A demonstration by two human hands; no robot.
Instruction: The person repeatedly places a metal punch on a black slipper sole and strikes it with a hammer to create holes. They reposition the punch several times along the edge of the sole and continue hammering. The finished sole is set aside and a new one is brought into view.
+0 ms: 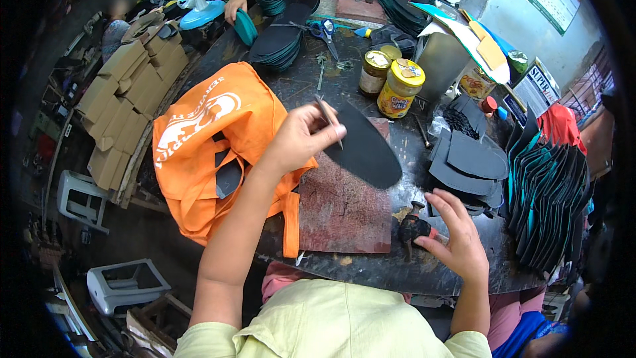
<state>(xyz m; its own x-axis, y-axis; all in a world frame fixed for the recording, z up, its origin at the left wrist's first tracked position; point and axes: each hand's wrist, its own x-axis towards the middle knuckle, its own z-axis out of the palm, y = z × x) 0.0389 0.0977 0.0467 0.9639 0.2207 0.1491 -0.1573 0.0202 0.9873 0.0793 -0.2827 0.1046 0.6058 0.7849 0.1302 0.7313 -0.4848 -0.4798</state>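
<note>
Left hand [311,131] pinches a slim tool [326,115] beside the black oval piece [368,150], over the red mat [348,219]; right hand [464,238], fingers spread, adjoins the hammer [413,227]. This piece appears unfinished; status of stacked pieces [546,209] is unclear.

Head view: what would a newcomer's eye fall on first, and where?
The bright orange cloth bag would probably win, lying on the left of the dark table. Next comes the left hand near the middle, holding a slim tool beside a black sole-shaped piece. At the right, many black-and-teal pieces stand in a dense row.
</note>
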